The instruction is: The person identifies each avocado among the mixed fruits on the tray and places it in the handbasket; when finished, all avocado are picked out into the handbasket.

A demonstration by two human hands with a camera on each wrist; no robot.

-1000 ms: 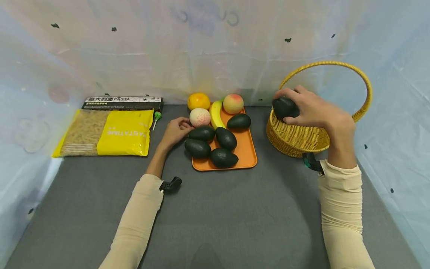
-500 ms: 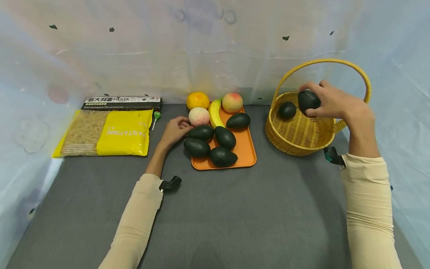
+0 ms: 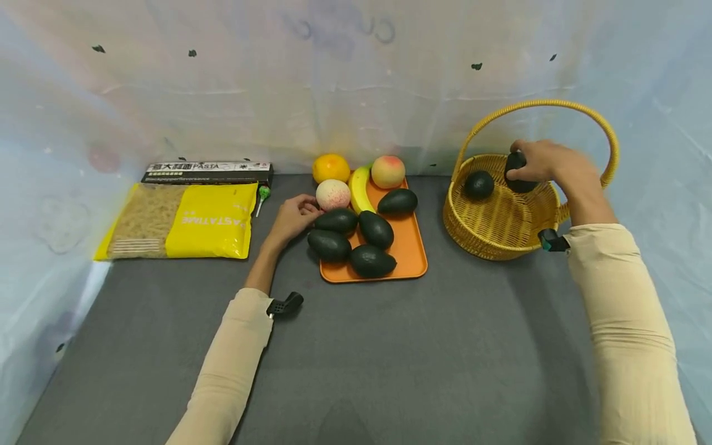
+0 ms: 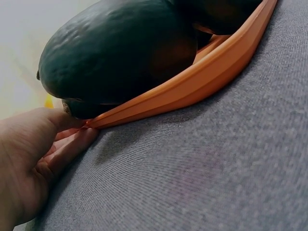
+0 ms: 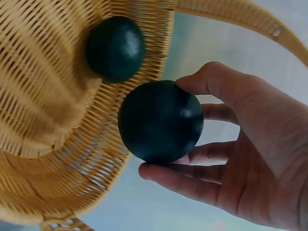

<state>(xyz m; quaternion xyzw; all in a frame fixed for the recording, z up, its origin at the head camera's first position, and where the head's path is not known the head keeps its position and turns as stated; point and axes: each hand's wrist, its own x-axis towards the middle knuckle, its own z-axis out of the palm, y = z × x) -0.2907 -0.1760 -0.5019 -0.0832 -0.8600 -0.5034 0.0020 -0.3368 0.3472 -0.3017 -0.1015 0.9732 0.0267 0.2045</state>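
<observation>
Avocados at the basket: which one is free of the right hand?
In the head view, the left avocado, lying inside the basket; the other avocado is gripped by the right hand.

Held avocado [image 3: 521,185]: partly covered by the right hand [image 3: 547,162], head view.
Left hand [image 3: 292,217]: cut off at nine o'clock, left wrist view.
Basket [image 3: 473,240]: cut off at nine o'clock, right wrist view.
Banana [image 3: 360,190]: six-o'clock end hidden behind an avocado [image 3: 376,230].
Pasta box [image 3: 208,167]: smallest print too blurred to read.
</observation>
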